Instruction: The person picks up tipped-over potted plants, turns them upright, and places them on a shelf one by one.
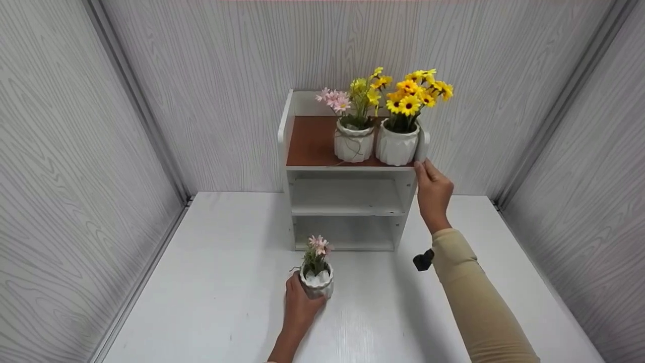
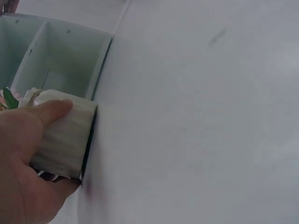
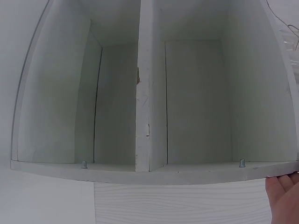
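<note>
My left hand (image 1: 301,306) grips a small white pot (image 1: 322,291) with pink flowers (image 1: 320,245), just in front of the shelf unit. In the left wrist view the thumb lies along the side of this pot (image 2: 70,135), fingers around the other side. At the upper right front corner of the white shelf unit (image 1: 308,146), my right hand (image 1: 434,191) holds the edge of the side panel. Its fingers (image 3: 282,184) show against that panel in the right wrist view; the thumb is hidden there.
On the brown top stand a white pot (image 1: 354,146) with pink and yellow flowers and, to its right, another white pot (image 1: 397,146) with yellow flowers. Two compartments lie below, split by a middle shelf (image 1: 347,207). The unit stands on a white table (image 1: 221,282) between grey wood-grain walls.
</note>
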{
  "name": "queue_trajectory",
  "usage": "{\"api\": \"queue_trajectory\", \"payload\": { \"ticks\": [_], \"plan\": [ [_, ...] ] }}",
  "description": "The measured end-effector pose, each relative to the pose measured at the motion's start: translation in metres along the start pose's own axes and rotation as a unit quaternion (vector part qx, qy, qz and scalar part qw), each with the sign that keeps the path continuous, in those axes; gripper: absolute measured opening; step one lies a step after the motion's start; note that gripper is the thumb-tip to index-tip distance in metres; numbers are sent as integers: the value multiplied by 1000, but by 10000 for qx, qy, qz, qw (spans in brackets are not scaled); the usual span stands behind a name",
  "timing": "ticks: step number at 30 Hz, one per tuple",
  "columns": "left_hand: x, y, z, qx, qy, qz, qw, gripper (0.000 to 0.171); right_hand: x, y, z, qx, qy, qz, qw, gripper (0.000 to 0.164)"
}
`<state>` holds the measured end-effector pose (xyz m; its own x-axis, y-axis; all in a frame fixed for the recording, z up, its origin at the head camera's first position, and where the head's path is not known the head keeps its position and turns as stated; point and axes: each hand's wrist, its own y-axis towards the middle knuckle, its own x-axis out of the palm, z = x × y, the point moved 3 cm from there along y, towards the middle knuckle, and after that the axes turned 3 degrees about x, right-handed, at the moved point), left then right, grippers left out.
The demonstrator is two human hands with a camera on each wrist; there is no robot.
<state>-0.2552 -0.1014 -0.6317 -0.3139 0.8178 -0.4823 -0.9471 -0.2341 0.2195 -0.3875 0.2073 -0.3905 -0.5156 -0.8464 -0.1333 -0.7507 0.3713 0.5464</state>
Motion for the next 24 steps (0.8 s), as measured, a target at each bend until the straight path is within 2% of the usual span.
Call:
{"api": "queue_trajectory", "payload": {
  "ticks": [7,12,14,19,24],
  "plan": [
    [-1,0,-3,13,-168,-66,9998,98,1,2,0,-49,-61,84,9999,38],
    [-8,-3,-3,-357,-226,-406,9983,112,2,1,2,52,-72,-4,10000,41],
    [-12,-3,-1,-397,-284,-546,9973,115,2,0,2,36,-106,39,9999,40],
    [-18,9,2,-45,-613,-945,9936,111,1,0,1,-30,40,102,9999,41],
    [-17,19,-2,41,-1128,-1505,9822,110,0,1,2,-9,76,4,10000,40]
  ]
}}
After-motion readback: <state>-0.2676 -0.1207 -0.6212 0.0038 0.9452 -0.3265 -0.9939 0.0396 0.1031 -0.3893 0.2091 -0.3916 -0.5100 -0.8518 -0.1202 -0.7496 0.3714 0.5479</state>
